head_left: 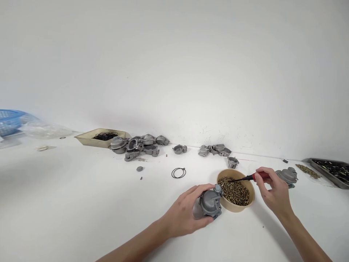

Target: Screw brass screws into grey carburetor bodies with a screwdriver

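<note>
My left hand [188,209] is closed around a grey cast-metal housing [211,203] with a domed top and a small round cap. The housing is beside a round tan bowl [236,208] full of small brass-coloured screws [237,193]. In my right hand [274,191] is a screwdriver [255,177] with a red and black handle, gripped between thumb and fingers. Its dark shaft points left into the bowl, with the tip at the screws. Whether a screw clings to the tip is too small to tell.
Several grey castings [143,145] lie along the wall, near a cream tray [92,137] of black rings. Two black rings [178,173] lie mid-table. Another grey housing [287,175], a brass-coloured pile [308,171] and a dark tray [331,169] are right. A blue basket [12,122] stands far left.
</note>
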Action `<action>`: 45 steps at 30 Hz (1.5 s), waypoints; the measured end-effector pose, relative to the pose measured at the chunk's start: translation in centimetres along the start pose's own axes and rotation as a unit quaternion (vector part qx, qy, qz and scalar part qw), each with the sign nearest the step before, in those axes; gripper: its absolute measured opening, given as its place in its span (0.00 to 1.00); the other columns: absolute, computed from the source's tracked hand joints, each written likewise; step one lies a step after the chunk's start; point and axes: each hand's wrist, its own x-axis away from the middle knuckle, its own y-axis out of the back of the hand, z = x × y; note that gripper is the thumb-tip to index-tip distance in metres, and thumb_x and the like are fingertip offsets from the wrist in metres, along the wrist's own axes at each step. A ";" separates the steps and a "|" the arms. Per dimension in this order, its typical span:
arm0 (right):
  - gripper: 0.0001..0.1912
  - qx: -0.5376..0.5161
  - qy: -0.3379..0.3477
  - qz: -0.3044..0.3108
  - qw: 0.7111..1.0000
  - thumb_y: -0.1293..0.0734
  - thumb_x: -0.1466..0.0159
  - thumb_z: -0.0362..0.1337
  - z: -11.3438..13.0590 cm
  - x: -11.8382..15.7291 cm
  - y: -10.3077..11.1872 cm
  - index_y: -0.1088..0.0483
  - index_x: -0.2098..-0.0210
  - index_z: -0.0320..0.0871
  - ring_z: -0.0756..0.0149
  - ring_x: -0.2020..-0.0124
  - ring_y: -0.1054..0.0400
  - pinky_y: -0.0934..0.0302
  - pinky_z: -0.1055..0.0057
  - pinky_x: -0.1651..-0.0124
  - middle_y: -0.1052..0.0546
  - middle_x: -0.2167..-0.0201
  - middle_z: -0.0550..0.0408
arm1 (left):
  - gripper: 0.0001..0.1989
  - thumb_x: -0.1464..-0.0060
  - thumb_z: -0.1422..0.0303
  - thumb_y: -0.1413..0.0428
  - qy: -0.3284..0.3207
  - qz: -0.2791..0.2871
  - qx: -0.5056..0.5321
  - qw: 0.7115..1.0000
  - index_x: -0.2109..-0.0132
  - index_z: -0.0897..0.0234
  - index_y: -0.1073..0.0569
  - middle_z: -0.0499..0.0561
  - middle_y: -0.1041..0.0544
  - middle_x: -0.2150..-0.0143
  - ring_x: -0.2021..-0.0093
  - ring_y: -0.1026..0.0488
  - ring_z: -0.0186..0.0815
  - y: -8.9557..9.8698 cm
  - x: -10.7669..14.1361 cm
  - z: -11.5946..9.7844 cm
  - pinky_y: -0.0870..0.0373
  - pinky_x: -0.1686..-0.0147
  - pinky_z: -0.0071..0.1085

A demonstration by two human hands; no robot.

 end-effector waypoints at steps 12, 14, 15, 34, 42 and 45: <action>0.07 0.012 0.015 0.000 1.000 0.32 0.28 0.43 -0.3 -0.2 0.1 0.27 0.56 0.46 0.60 0.68 0.19 0.21 0.65 0.62 0.17 0.67 0.52 | 0.40 0.50 0.69 0.38 -0.051 -0.016 -0.020 0.998 0.31 0.50 0.37 0.51 0.26 0.32 0.35 0.28 0.50 -0.1 0.2 1.0 0.28 0.34 0.49; 0.08 0.010 0.010 -0.011 1.000 0.32 0.28 0.44 -0.3 -0.3 0.3 0.26 0.56 0.46 0.61 0.70 0.20 0.21 0.64 0.62 0.18 0.67 0.52 | 0.40 0.50 0.69 0.37 -0.055 -0.021 -0.019 0.998 0.31 0.49 0.36 0.51 0.26 0.33 0.35 0.27 0.51 -0.3 0.3 1.5 0.28 0.35 0.50; 0.08 0.008 0.006 -0.018 1.000 0.32 0.28 0.44 -0.3 -0.3 0.4 0.26 0.56 0.46 0.61 0.70 0.21 0.20 0.64 0.62 0.18 0.67 0.52 | 0.40 0.49 0.68 0.37 -0.053 -0.017 -0.020 0.998 0.31 0.49 0.36 0.51 0.26 0.33 0.35 0.27 0.51 -0.4 0.3 1.6 0.28 0.35 0.50; 0.08 -0.295 -0.088 -0.055 0.950 0.26 0.33 0.43 0.6 -0.8 1.9 0.23 0.59 0.47 0.60 0.73 0.26 0.29 0.65 0.74 0.22 0.74 0.54 | 0.34 0.44 0.62 0.35 0.011 0.004 -0.026 1.000 0.33 0.52 0.34 0.55 0.26 0.32 0.34 0.27 0.52 0.7 0.1 0.2 0.32 0.32 0.54; 0.07 -0.319 -0.095 0.010 0.943 0.29 0.30 0.43 2.4 0.7 0.2 0.24 0.58 0.46 0.61 0.73 0.27 0.29 0.65 0.74 0.23 0.73 0.53 | 0.33 0.42 0.61 0.35 -0.006 -0.001 -0.025 1.000 0.32 0.52 0.34 0.54 0.26 0.32 0.35 0.25 0.51 0.3 0.2 0.9 0.31 0.33 0.52; 0.08 -0.314 -0.121 0.001 0.942 0.28 0.30 0.44 2.7 1.1 -0.2 0.25 0.58 0.46 0.62 0.73 0.28 0.28 0.65 0.71 0.22 0.72 0.53 | 0.33 0.42 0.60 0.35 -0.013 -0.013 -0.012 1.000 0.33 0.51 0.34 0.53 0.25 0.33 0.37 0.23 0.50 0.2 0.2 1.2 0.30 0.33 0.52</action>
